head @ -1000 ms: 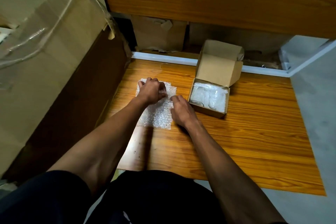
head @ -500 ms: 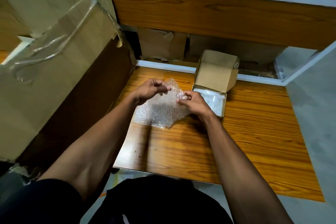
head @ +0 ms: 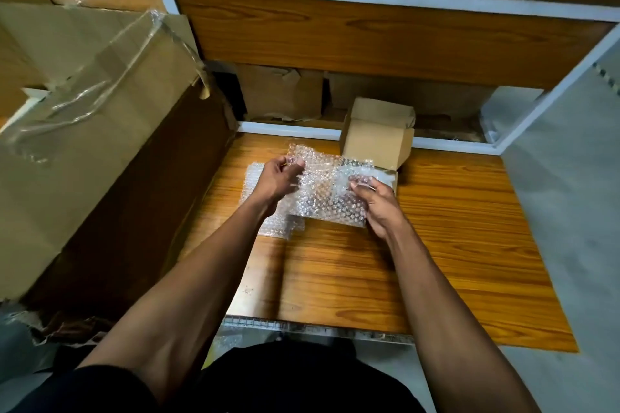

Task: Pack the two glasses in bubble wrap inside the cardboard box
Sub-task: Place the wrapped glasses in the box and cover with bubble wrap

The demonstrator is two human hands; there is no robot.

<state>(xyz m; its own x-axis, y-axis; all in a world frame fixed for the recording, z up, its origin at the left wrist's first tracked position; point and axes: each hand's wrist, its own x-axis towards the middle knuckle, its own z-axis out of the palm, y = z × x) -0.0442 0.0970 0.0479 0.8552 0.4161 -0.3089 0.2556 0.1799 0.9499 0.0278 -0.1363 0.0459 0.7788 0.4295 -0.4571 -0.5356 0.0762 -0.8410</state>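
Above the wooden tabletop, the sheet of clear bubble wrap is now lifted, covering the small open cardboard box. I see my left hand and right hand pinching its edges; the glasses are hidden, presumably boxed.

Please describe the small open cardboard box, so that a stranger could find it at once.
On the wooden board, look at the far edge, just beyond the right hand. The small box stands there with its flaps up. Unlike the big taped carton on the left, it is small and open.
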